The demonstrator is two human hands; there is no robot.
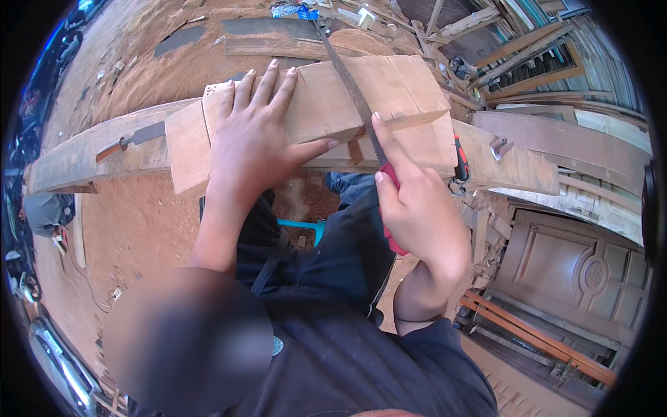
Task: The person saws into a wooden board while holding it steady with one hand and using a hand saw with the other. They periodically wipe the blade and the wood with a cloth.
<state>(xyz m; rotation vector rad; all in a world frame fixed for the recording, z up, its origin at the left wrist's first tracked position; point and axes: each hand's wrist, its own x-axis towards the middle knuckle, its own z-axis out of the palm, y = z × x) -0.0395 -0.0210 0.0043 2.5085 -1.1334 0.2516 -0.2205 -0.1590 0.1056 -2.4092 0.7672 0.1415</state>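
A thick pale wooden block (pixel 323 101) lies across a long wooden beam (pixel 507 156) in front of me. My left hand (pixel 253 135) presses flat on the block's left part, fingers spread and thumb toward its near edge. My right hand (pixel 424 212) is wrapped around the red handle of a handsaw (pixel 351 87), its index finger stretched along the blade. The blade crosses the block right of the middle, pointing away from me. Thin lines cross the block's top to the right of the blade. Whether the teeth are in a cut, I cannot tell.
A chisel (pixel 132 141) with a wooden handle lies on the beam's left part. A red-and-black handled tool (pixel 460 160) is beside the block's right end. A carved door panel (pixel 577 267) and stacked boards stand at the right. Another person (pixel 47 214) is at the far left.
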